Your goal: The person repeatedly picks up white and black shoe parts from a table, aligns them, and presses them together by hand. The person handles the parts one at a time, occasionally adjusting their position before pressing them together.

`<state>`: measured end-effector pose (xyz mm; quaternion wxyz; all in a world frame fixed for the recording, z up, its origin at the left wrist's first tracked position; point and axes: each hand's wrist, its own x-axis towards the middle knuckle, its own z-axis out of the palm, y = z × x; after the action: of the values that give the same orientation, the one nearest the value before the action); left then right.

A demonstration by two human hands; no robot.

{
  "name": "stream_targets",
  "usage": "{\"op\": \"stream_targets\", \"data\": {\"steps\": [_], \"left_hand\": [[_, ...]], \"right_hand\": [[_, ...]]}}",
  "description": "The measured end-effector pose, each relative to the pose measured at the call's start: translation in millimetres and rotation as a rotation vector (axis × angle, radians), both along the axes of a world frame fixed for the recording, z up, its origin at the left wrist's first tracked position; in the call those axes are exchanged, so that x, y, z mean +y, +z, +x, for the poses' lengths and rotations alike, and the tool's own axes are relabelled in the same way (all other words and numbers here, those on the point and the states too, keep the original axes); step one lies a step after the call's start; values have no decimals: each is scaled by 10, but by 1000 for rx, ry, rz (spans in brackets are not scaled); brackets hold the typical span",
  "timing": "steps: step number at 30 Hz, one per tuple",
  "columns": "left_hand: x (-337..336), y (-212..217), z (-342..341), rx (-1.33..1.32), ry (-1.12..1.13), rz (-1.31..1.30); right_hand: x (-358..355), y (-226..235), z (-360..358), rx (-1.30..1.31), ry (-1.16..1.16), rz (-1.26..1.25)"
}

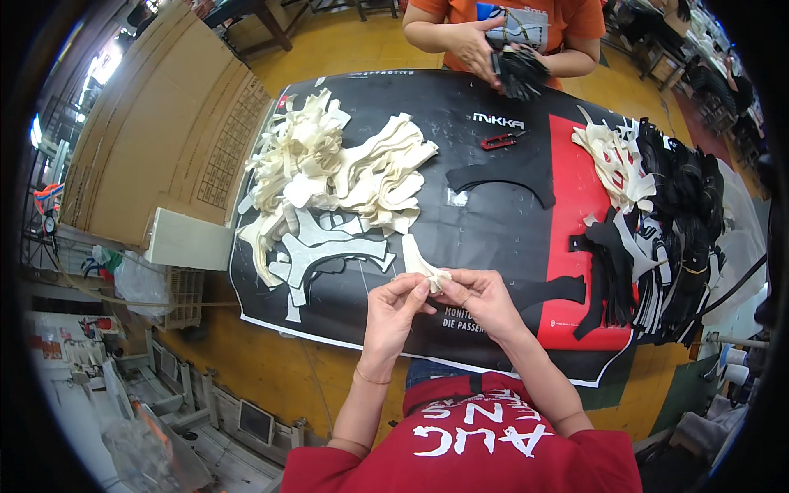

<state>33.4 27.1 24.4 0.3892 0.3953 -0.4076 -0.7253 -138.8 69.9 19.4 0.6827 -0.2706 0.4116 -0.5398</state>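
Note:
A cream cut fabric piece [417,258] is pinched between my left hand [391,306] and my right hand [485,301]. Both hands meet near the front edge of the table, fingertips close together on the lower end of the piece. Its long upper part sticks up and away from me. To the left of it lie grey cut pieces [345,248] with curved arms. A black curved piece [552,291] lies just right of my right hand, partly behind it.
Heaps of cream fabric pieces [374,177] cover the table's left side. Farther off are a black curved piece [501,178] and small red-handled snips [501,141]. Black and white bundles [686,222] crowd the right. Across the table a person in orange holds black pieces [519,72]. A cardboard sheet [156,123] stands left.

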Motion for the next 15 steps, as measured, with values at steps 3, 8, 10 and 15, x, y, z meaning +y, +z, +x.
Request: {"op": "stream_targets", "data": {"steps": [3, 8, 10, 15], "left_hand": [[-40, -2, -6, -14, -16, -26], [-81, -1, 1, -37, -50, -55], [-74, 6, -8, -128, -43, -75], [-34, 55, -68, -188, 2, -127]], "right_hand": [[3, -83, -10, -124, -31, -31], [-11, -113, -24, -123, -15, -6], [-7, -74, -4, -100, -17, -3], [49, 21, 91, 118, -57, -97]]}}
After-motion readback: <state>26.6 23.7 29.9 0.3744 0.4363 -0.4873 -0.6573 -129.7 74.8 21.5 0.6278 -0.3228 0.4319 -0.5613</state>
